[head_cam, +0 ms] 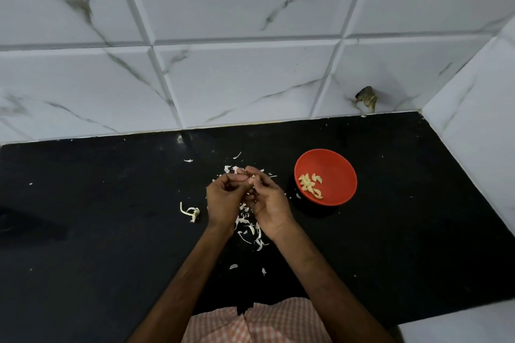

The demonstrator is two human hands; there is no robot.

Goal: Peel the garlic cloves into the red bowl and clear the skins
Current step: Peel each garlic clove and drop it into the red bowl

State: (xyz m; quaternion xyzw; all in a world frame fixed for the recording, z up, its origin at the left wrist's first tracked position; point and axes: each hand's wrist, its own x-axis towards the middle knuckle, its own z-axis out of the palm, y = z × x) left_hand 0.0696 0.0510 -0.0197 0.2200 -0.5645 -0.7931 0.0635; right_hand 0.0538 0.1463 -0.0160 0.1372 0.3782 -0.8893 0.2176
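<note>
Black counter lies under my two hands, which are raised together: left hand and right hand both have curled fingers, the tips meeting at the far end. Whatever small thing sits between them is hidden, so I cannot tell whether I am pinching a clove. One red bowl stands just right of my right hand, apart from it, holding about ten peeled cloves, too bunched to count exactly. Skins lie scattered beneath and beyond my hands, too many to count, with two stray flakes nearer my body. One dry stalk lies just left of my left hand.
</note>
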